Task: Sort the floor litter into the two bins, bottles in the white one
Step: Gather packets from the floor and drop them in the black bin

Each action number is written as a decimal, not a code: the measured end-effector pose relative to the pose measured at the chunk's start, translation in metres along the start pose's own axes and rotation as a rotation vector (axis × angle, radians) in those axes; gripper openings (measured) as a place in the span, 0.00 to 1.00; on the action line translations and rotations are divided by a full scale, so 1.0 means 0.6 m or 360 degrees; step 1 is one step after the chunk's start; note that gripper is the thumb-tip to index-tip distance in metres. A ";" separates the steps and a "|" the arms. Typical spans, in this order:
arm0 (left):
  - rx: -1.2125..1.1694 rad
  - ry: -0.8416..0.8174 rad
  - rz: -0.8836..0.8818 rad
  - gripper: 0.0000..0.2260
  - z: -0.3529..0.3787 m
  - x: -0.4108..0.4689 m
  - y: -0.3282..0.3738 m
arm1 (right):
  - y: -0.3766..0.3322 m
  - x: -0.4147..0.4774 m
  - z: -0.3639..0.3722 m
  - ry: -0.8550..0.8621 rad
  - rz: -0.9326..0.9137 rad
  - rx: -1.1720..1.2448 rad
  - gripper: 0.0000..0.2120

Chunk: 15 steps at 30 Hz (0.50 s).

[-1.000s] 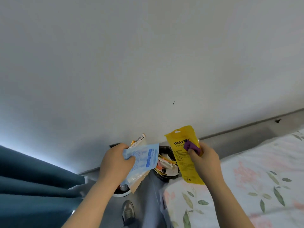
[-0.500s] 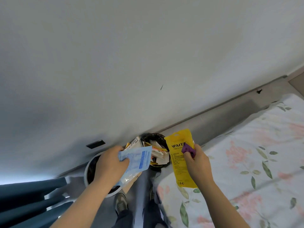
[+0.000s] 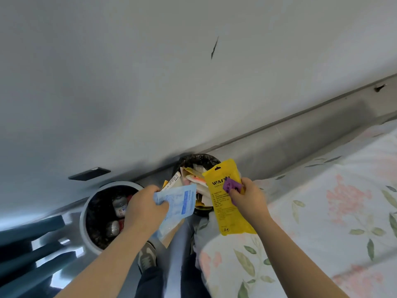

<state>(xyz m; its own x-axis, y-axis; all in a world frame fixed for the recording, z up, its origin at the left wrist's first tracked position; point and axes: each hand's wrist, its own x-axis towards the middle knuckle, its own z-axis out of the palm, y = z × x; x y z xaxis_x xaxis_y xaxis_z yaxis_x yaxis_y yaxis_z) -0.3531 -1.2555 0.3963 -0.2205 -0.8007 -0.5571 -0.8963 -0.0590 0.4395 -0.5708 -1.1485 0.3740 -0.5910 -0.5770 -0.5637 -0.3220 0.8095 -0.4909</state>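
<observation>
Left hand [image 3: 146,208]: clenched round a blue packet [image 3: 179,203] and other packets behind it, over the right rim of the white bin [image 3: 83,220].
Right hand [image 3: 250,200]: pinched a yellow pouch [image 3: 227,214] and a purple scrap [image 3: 231,185], well right of the white bin.
White bin: held bottles [image 3: 119,206].
Black bin [image 3: 198,158]: just right of the white bin, heaped with wrappers [image 3: 194,179].
Floral bed [image 3: 322,211]: far right of the white bin.

Your left hand [image 3: 146,208] gripped a blue packet [image 3: 180,201] by the white bin [image 3: 82,221]. Your right hand [image 3: 247,198] pinched a yellow pouch [image 3: 225,211] and a purple scrap [image 3: 231,184] near the black bin [image 3: 193,158].
</observation>
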 end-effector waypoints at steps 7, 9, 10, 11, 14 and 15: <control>0.0030 0.0078 0.0017 0.05 0.096 0.113 -0.047 | 0.056 0.138 0.109 -0.0092 0.0046 0.0043 0.05; 0.0058 0.0095 0.0042 0.05 0.118 0.142 -0.059 | 0.068 0.173 0.137 -0.0113 0.0052 0.0055 0.05; 0.0070 0.0100 0.0048 0.05 0.128 0.156 -0.064 | 0.073 0.189 0.150 -0.0119 0.0059 0.0071 0.06; 0.0075 0.0103 0.0048 0.04 0.138 0.169 -0.069 | 0.077 0.203 0.163 -0.0122 0.0071 0.0089 0.06; 0.0093 0.0104 0.0066 0.05 0.168 0.206 -0.085 | 0.094 0.247 0.204 -0.0125 0.0115 0.0102 0.06; 0.0101 0.0106 0.0072 0.05 0.177 0.216 -0.091 | 0.102 0.261 0.218 -0.0120 0.0125 0.0102 0.06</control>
<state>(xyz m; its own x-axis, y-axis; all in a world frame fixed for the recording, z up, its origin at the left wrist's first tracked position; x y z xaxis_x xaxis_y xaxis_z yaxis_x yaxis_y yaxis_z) -0.3735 -1.2928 0.2252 -0.2372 -0.8397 -0.4885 -0.9090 0.0144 0.4165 -0.5864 -1.2035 0.1689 -0.5544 -0.5207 -0.6492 -0.2279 0.8453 -0.4833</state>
